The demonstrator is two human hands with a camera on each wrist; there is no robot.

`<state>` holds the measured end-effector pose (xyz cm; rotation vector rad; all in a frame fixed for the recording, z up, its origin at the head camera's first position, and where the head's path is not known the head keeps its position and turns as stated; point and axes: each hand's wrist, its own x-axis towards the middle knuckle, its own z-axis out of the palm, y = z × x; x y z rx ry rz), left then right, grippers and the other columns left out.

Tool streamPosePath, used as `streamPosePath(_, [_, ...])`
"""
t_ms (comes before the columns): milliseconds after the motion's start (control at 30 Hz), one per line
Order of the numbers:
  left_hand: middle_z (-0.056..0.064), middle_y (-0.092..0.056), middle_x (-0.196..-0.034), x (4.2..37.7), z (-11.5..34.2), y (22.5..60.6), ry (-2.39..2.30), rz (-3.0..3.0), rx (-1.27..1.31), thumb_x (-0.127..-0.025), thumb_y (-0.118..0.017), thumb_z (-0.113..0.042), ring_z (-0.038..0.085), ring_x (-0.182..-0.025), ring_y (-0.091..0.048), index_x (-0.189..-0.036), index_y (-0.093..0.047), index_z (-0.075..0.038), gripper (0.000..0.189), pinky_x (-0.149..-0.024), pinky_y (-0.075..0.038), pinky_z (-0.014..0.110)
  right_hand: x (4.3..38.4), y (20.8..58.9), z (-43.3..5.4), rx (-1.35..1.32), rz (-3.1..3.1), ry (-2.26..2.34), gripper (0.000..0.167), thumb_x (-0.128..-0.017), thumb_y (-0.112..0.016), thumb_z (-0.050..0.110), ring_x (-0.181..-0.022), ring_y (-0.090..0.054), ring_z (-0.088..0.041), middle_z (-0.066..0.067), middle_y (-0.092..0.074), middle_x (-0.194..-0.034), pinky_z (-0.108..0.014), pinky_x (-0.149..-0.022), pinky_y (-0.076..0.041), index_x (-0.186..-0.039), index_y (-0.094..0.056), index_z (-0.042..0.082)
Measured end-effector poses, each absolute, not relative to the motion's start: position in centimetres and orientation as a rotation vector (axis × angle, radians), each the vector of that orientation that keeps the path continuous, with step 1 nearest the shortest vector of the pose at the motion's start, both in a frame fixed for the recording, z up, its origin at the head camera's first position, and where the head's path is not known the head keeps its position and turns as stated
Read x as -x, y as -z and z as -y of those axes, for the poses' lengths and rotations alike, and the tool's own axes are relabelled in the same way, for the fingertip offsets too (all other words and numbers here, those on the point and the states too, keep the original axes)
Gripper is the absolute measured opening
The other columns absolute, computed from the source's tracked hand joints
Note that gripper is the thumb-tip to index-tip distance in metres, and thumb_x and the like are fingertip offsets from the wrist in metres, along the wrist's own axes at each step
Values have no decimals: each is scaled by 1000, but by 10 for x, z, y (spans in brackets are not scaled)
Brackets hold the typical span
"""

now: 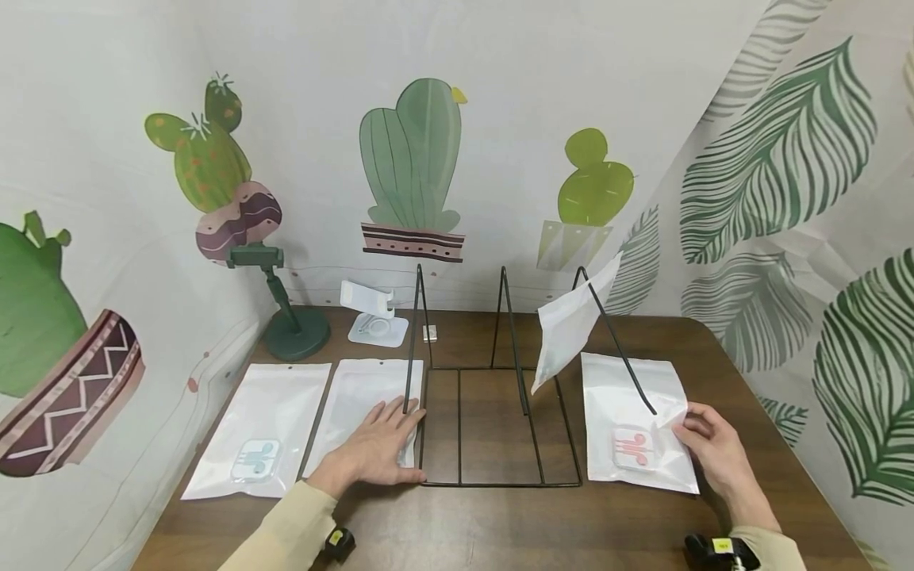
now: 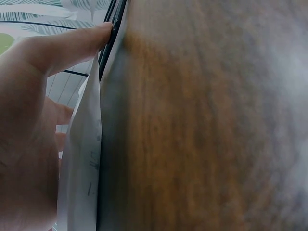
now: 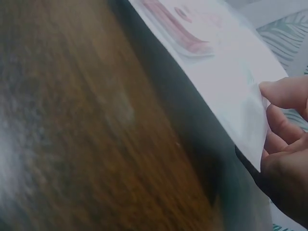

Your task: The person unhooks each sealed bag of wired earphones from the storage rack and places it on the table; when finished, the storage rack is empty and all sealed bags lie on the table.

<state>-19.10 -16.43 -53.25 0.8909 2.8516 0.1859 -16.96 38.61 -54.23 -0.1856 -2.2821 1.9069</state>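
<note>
My right hand (image 1: 723, 456) pinches the right edge of a white pouch (image 1: 605, 396) with pink earphones (image 1: 633, 448) in a clear case on its front. In the right wrist view, thumb and fingers clasp the pouch's edge, and its near corner stands off the table. A black wire rack (image 1: 460, 432) stands mid-table; its right prong passes over that pouch. My left hand (image 1: 378, 446) lies flat, fingers extended, over another white pouch (image 1: 360, 385) and against the rack's left side. Its thumb (image 2: 72, 45) touches the rack's wire. A white pouch (image 1: 574, 321) hangs from the rack's right prong.
At the left lies a white pouch (image 1: 267, 400) with blue earphones (image 1: 255, 460). Behind it are a dark green stand (image 1: 296, 333), a white phone stand (image 1: 378, 329) and a small white block (image 1: 430, 333). A cactus-printed backdrop rises along the wooden table's (image 1: 500, 523) back edge.
</note>
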Motion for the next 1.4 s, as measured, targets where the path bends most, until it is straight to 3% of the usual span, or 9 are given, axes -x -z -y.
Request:
streamPosePath(133, [14, -27, -159, 191, 165, 532, -185, -2854, -892, -76, -58, -76, 36, -147, -21, -152, -30, -9, 106, -119, -18, 56, 172, 540, -381, 219, 2480, -1645, 33, -89, -64, -5, -71, -57, 5, 17, -62, -79, -14, -59, -49, -119, -52, 0])
streamPosePath(200, [14, -27, -159, 190, 165, 532, -190, -2853, -892, -76, -58, -76, 36, -147, -21, -152, -30, -9, 105, -119, -18, 56, 173, 539, -379, 250, 2583, -1485, 38, -89, -64, -4, -72, -56, 6, 12, -63, -82, -14, -60, -50, -124, -48, -6])
streamPosePath(367, [15, -26, -160, 190, 164, 532, -202, -2849, -886, -76, -59, -75, 36, -148, -20, -152, -30, -9, 105, -119, -17, 56, 174, 537, -375, 301, 2694, -1324, 42, -88, -64, -5, -71, -55, 4, -16, -66, -92, -16, -59, -49, -128, -48, -8])
streamPosePath(467, [14, -26, -160, 190, 164, 532, -199, -2848, -882, -77, -59, -75, 36, -148, -20, -153, -30, -9, 105, -119, -17, 56, 173, 536, -374, 300, 2724, -1269, 41, -89, -64, -2, -70, -55, 4, -22, -67, -95, -17, -58, -48, -127, -50, -6])
streamPosePath(600, [15, -26, -160, 191, 164, 532, -194, -2846, -880, -77, -59, -75, 36, -148, -20, -153, -29, -9, 105, -119, -17, 56, 173, 536, -373, 313, 2780, -1140, 40, -90, -66, 4, -70, -55, 3, -22, -68, -96, -18, -56, -46, -126, -52, -4])
streamPosePath(967, [15, -26, -160, 189, 164, 532, -214, -2850, -886, -76, -59, -76, 37, -147, -20, -152, -30, -9, 105, -119, -17, 57, 175, 539, -370, 401, 2836, -962, 39, -88, -65, 8, -76, -60, -17, -22, -68, -97, -27, -63, -42, -124, -53, -4])
streamPosePath(1400, [14, -25, -160, 191, 164, 533, -201, -2854, -886, -76, -59, -76, 36, -148, -20, -153, -30, -9, 105, -119, -17, 57, 176, 538, -363, 373, 2836, -842, 40, -86, -60, 10, -77, -62, -26, -23, -68, -94, -29, -59, -43, -122, -55, -6])
